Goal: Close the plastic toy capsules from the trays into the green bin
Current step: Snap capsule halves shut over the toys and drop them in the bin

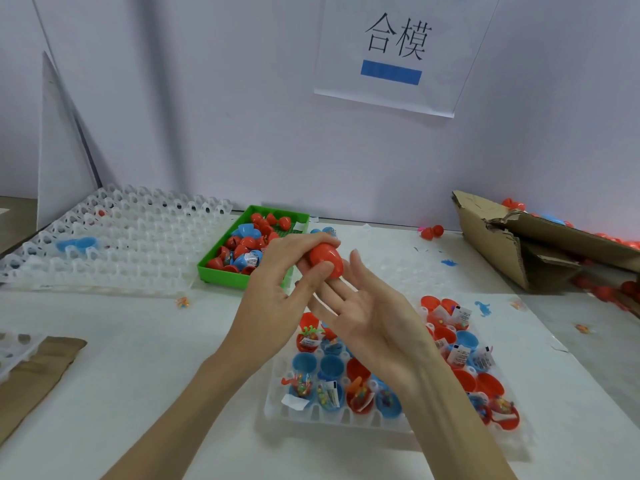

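My left hand (pixel 277 292) grips a shut red capsule (pixel 325 258) between thumb and fingers, above the table's middle. Just below and to the right of the capsule, my right hand (pixel 372 317) lies palm up with straight fingers, and its fingertips reach under the capsule. The green bin (pixel 221 268) stands behind the hands and holds several red and blue capsules. In front of me a clear tray (pixel 332 419) carries several open red and blue capsule halves with small toys and paper slips in them.
A large white tray (pixel 138 237) with hollow cells lies at the back left, with a blue capsule half on it. A torn cardboard box (pixel 519 244) with red capsules sits at the right. Brown cardboard (pixel 31 372) lies at the left edge.
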Tool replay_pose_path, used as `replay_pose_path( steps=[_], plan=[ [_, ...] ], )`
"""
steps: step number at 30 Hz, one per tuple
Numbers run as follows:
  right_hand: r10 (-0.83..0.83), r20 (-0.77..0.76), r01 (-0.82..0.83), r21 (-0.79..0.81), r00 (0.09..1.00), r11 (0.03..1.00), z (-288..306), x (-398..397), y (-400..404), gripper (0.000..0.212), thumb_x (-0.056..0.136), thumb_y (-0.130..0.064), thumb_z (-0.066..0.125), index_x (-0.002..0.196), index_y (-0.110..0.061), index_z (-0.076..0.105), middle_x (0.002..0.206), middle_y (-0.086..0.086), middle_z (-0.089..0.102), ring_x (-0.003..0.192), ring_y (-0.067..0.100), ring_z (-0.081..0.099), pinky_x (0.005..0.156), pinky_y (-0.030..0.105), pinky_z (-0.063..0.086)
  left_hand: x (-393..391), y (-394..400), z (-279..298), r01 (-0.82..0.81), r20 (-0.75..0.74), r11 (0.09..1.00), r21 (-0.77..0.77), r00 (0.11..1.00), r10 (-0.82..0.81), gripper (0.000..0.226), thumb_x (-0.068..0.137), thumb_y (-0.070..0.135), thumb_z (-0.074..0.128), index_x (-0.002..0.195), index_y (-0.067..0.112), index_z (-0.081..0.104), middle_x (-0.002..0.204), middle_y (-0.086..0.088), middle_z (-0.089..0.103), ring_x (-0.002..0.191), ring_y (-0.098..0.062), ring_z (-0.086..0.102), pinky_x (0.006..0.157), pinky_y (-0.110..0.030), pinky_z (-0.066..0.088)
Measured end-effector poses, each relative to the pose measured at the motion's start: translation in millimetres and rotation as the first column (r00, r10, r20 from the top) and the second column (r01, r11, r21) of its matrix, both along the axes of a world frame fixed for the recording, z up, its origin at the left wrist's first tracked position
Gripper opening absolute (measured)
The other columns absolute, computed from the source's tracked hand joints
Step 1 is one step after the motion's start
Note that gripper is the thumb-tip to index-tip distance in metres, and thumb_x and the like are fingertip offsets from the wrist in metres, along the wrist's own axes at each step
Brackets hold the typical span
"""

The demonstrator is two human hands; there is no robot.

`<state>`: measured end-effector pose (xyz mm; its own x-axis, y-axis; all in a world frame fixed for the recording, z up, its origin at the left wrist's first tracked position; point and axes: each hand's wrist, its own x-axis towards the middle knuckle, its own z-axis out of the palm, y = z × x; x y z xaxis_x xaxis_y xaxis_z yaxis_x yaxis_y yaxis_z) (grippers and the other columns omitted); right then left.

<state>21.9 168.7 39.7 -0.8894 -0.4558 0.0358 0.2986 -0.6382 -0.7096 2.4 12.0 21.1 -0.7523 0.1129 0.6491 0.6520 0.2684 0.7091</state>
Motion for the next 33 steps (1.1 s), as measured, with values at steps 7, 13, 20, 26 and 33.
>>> replay_pose_path(
  steps=[7,13,20,26,33],
  plan=[
    [0.019,0.016,-0.018,-0.009,1.0,1.0,-4,-1,-1,0.05,0.096,-0.034,0.071,0.134,-0.002,0.065,0.144,0.02,0.059,0.135,0.031,0.057,0.107,0.041,0.051,3,4,2,-0.023,-0.102,0.997,-0.079,0.995,0.015,0.034,0.103,0.034,0.052,0.133,0.025,0.065,0.141,0.006,0.055,0.139,-0.022,0.045,0.118,-0.029,0.035],
    [0.078,0.022,-0.077,-0.051,0.997,0.996,-3,2,-7,0.047,0.101,-0.034,0.064,0.132,0.001,0.066,0.144,0.017,0.059,0.138,0.03,0.054,0.11,0.039,0.048,10,5,2,-0.032,-0.133,0.993,-0.118,0.991,0.016,0.062,0.088,0.047,0.073,0.143,0.025,0.056,0.136,0.012,0.06,0.132,-0.019,0.053,0.111,-0.026,0.041],
    [0.071,0.076,-0.061,-0.127,0.995,0.99,-6,3,-8,0.053,0.087,-0.032,0.081,0.127,0.0,0.068,0.118,0.011,0.069,0.114,0.024,0.066,0.101,0.041,0.054,10,2,5,-0.015,-0.09,0.998,-0.064,0.996,0.009,0.052,0.087,0.036,0.078,0.135,0.019,0.064,0.128,0.013,0.065,0.126,-0.017,0.059,0.108,-0.028,0.046],
    [0.074,0.055,-0.065,-0.154,0.996,0.986,-6,4,-8,0.048,0.086,-0.025,0.082,0.123,0.002,0.069,0.114,0.013,0.065,0.106,0.023,0.063,0.101,0.039,0.053,10,-1,9,-0.038,-0.144,0.985,-0.166,0.99,0.014,0.045,0.094,0.04,0.067,0.126,0.01,0.065,0.118,0.002,0.065,0.115,-0.021,0.059,0.103,-0.026,0.043],
    [0.026,0.068,-0.017,-0.127,0.997,0.992,-6,5,-12,0.037,0.09,-0.024,0.073,0.115,0.003,0.07,0.106,0.013,0.065,0.096,0.021,0.064,0.096,0.038,0.056,9,-2,7,0.018,-0.128,0.985,-0.17,0.991,-0.04,0.039,0.096,0.036,0.063,0.122,0.008,0.064,0.113,0.002,0.065,0.11,-0.021,0.06,0.096,-0.033,0.049]
  ],
)
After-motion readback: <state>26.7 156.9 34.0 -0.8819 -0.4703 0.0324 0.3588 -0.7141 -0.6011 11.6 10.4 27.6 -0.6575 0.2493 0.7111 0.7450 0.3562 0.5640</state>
